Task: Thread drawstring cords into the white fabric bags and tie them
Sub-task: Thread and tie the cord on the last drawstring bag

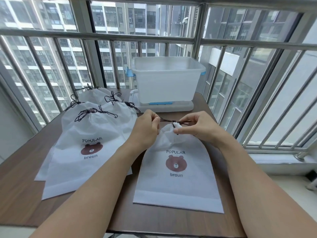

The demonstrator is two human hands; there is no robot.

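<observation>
In the head view, at frame centre, your left hand (148,125) and right hand (193,125) each pinch the dark cord (167,120) above the gathered bag (178,169) on the surface (25,186), apparently mid-tie; next, pull the knot snug.

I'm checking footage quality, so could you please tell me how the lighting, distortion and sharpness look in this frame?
Head view: even daylight from the windows, soft shadows; wide-angle bowing bends the window bars and stretches the forearms; the translucent bin looks washed out; both hands and the dark cord are slightly soft, the bag print legible.
</observation>
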